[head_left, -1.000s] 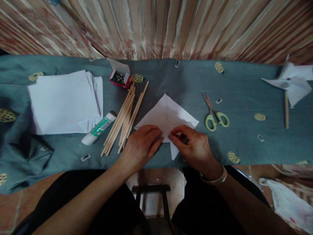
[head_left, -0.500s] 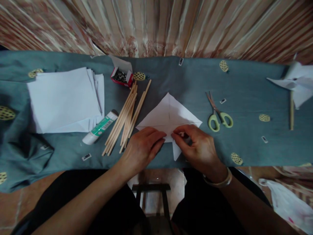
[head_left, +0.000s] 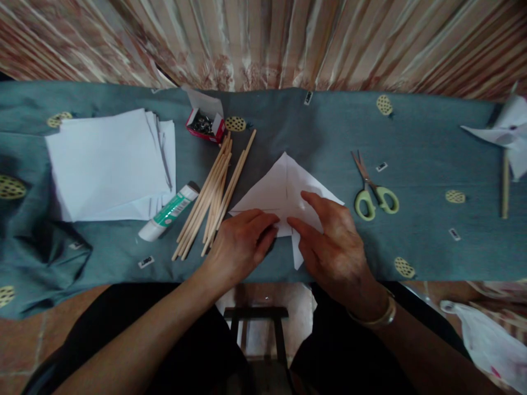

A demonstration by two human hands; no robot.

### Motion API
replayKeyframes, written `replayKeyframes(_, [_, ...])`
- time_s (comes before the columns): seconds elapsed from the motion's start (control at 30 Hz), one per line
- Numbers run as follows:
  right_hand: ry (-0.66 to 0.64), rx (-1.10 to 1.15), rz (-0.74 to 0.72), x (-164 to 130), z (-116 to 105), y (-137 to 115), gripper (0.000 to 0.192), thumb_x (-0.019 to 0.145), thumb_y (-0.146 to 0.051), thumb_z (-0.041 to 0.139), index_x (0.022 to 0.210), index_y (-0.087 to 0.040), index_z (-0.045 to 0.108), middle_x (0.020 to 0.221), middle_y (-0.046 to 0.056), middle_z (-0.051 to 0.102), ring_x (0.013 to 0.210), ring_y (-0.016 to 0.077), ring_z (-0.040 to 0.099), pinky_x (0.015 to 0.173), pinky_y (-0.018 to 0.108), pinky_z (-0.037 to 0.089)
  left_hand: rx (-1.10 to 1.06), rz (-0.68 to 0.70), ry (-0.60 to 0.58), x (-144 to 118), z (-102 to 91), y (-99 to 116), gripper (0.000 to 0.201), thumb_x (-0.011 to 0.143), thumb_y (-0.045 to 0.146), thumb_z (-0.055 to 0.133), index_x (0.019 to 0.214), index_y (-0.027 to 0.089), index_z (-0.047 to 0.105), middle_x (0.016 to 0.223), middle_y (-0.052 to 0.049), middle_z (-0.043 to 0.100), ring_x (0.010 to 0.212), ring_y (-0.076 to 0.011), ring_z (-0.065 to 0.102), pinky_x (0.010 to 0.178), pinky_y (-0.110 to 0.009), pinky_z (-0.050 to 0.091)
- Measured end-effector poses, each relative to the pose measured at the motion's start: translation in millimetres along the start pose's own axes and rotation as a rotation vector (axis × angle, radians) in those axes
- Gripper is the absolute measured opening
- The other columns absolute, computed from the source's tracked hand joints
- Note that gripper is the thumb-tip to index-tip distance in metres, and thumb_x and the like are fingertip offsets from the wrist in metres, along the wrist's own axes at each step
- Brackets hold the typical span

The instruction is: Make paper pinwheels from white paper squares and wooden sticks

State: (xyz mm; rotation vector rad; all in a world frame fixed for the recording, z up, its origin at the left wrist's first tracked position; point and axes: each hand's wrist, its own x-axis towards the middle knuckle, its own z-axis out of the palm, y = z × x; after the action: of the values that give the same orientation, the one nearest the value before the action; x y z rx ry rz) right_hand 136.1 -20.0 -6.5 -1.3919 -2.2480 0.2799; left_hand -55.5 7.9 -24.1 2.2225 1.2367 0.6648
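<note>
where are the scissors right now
In the head view the green-handled scissors lie on the teal cloth, to the right of the folded white paper and just beyond the right hand, which does not touch them.

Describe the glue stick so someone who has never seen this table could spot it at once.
On the grey-blue tablecloth, look left of both hands to the stack of white paper. At its lower right corner, beside the bundle of wooden sticks, lies the glue stick: a short white tube with a green label, the only green-and-white thing there.
</note>
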Motion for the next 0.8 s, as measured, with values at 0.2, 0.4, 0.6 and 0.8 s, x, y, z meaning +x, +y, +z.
replayKeyframes(0.2, [-0.026,-0.004,0.005,-2.0,4.7,3.5,0.041,0.088,-0.008,0.048,0.124,-0.026,0.057,0.146,0.010,0.045,0.135,0.0322,0.043,0.103,0.058,0.044,0.016,-0.014,-0.040,2.5,-1.3,0.6,0.014,0.091,0.021,0.054,0.096,0.016,0.066,0.084,-0.004,0.070,0.076,-0.0152,0.068,0.072,-0.027,0.054])
replayKeyframes(0.4, [-0.046,-0.032,0.009,1.1,5.4,3.3,0.034,0.089,-0.009,0.048,0.118,-0.021,0.061,0.143,0.013,0.048,0.133,0.0334,0.044,0.103,0.057,0.045,0.028,-0.028,-0.068,5.1,-2.8,1.3,0.015,0.090,0.021,0.053,0.094,0.016,0.067,0.081,-0.003,0.069,0.072,-0.0151,0.066,0.069,-0.027,0.052])
replayKeyframes(0.6, [-0.052,-0.033,0.003,2.2,6.3,3.6,0.033,0.090,-0.010,0.047,0.119,-0.022,0.059,0.143,0.013,0.048,0.132,0.0330,0.044,0.102,0.056,0.045,0.041,-0.045,-0.076,5.8,-2.5,1.6,0.014,0.089,0.021,0.055,0.092,0.016,0.067,0.080,-0.003,0.068,0.071,-0.0147,0.066,0.067,-0.026,0.051])
replayKeyframes(0.8, [-0.058,-0.056,-0.015,3.0,7.8,4.7,0.031,0.091,-0.011,0.048,0.118,-0.021,0.060,0.142,0.015,0.049,0.131,0.0331,0.045,0.100,0.055,0.046,0.055,-0.040,-0.073,6.9,-3.0,1.8,0.013,0.089,0.021,0.055,0.091,0.016,0.068,0.078,-0.002,0.068,0.068,-0.0139,0.065,0.064,-0.025,0.050])
